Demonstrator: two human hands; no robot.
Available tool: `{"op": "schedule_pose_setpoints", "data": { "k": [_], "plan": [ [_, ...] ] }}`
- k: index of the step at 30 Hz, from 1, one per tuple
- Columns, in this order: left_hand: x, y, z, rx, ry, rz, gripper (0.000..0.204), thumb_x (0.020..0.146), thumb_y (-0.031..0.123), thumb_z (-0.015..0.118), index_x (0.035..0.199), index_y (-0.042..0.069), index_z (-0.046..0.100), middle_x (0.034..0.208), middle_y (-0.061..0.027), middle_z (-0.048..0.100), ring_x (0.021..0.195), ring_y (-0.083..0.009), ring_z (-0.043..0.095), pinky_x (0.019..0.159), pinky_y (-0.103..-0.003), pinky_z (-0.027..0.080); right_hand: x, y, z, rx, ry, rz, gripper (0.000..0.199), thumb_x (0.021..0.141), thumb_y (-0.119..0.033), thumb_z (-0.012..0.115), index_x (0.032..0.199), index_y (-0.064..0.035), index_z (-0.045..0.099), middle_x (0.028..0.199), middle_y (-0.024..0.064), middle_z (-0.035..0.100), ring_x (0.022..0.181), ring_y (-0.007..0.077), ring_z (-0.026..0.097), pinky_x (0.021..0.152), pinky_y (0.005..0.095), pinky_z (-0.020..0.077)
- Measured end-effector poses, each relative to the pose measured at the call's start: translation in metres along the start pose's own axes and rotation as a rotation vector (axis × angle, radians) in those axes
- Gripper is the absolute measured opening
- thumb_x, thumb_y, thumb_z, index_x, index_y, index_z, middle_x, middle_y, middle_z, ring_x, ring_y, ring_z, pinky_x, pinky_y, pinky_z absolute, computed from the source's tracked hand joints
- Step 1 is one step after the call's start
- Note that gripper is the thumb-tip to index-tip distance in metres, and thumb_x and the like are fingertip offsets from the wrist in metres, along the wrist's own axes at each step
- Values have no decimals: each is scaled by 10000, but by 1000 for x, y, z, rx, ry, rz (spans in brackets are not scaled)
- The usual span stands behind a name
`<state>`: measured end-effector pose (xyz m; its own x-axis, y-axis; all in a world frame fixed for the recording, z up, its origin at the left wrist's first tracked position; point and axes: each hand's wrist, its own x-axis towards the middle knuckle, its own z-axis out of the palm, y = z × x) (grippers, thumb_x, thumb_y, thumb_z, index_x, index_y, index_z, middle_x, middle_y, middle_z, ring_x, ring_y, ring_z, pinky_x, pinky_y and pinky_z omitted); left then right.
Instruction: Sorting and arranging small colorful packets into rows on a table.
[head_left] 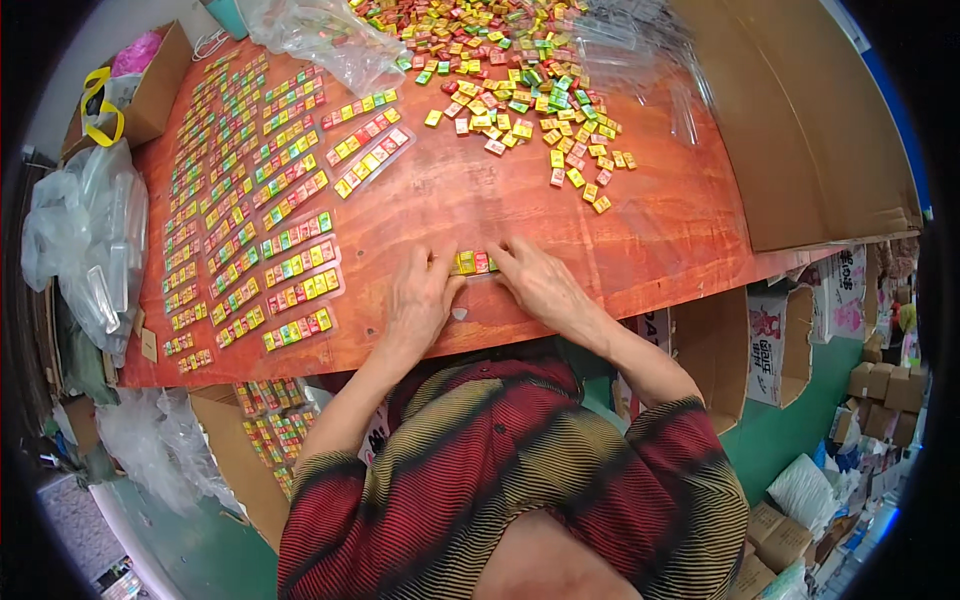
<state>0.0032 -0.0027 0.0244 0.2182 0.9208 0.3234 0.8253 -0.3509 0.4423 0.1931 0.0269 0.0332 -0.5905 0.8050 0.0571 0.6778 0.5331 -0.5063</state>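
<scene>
A short row of small yellow, red and green boxes (474, 262), apparently in a clear plastic tray, lies on the red wooden table in front of me. My left hand (420, 297) closes on the row's left end, its thumb and fingers bent around it. At the right end, my right hand (541, 285) grips with its fingers bent over the edge. Both hands partly hide the ends of the row. A small pale scrap (459, 314) rests just below it. To the left, filled clear trays of similar boxes (300, 328) lie in several columns.
Loose small boxes (500, 85) form a heap at the table's far side. Clear plastic trays (640, 45) are piled beside it, near a cardboard sheet (800, 130). A clear bag (325, 40) lies at the back. Below the left edge, an open carton (225, 420) contains more filled trays.
</scene>
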Motion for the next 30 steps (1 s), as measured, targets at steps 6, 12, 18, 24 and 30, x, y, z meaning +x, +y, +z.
{"op": "schedule_pose_setpoints", "data": {
  "k": [6, 12, 18, 24, 30],
  "plan": [
    [-12, 8, -2, 274, -130, 22, 497, 715, 251, 653, 1122, 1, 513, 1002, -140, 513, 933, -291, 504, 723, -367, 413, -12, -15, 10, -277, 33, -91, 458, 782, -147, 537, 1170, 70, 425, 1173, 205, 454, 1046, 352, 465, 901, 467, 359],
    [-24, 4, 6, 371, -46, 85, 583, 712, 289, 639, 1182, -14, 473, 1134, -161, 494, 998, -324, 471, 747, -403, 385, -22, -18, 23, -345, 14, -43, 547, 803, -147, 522, 1252, 98, 326, 1324, 262, 316, 1232, 366, 331, 1007, 474, 271],
    [-27, 4, 5, 350, -115, 44, 615, 758, 338, 599, 1236, -8, 426, 1287, -166, 386, 1202, -361, 327, 935, -491, 317, -23, -22, 35, -305, 35, -18, 587, 807, -192, 549, 1266, 88, 315, 1340, 263, 294, 1263, 382, 282, 1016, 543, 194],
    [-26, -5, 10, 222, -178, 76, 660, 771, 363, 584, 1280, 1, 370, 1336, -179, 337, 1249, -376, 282, 1003, -511, 252, -21, -23, 40, -177, 140, -9, 687, 787, -303, 583, 1281, 78, 294, 1347, 262, 281, 1279, 378, 252, 1007, 569, 180],
    [-30, -3, 18, 176, -155, 38, 662, 774, 327, 591, 1284, -19, 350, 1333, -224, 317, 1243, -380, 295, 1014, -507, 230, -21, -26, 32, -240, 65, 85, 603, 794, -289, 575, 1255, 42, 371, 1332, 210, 340, 1260, 382, 284, 992, 598, 176]
  ]
}}
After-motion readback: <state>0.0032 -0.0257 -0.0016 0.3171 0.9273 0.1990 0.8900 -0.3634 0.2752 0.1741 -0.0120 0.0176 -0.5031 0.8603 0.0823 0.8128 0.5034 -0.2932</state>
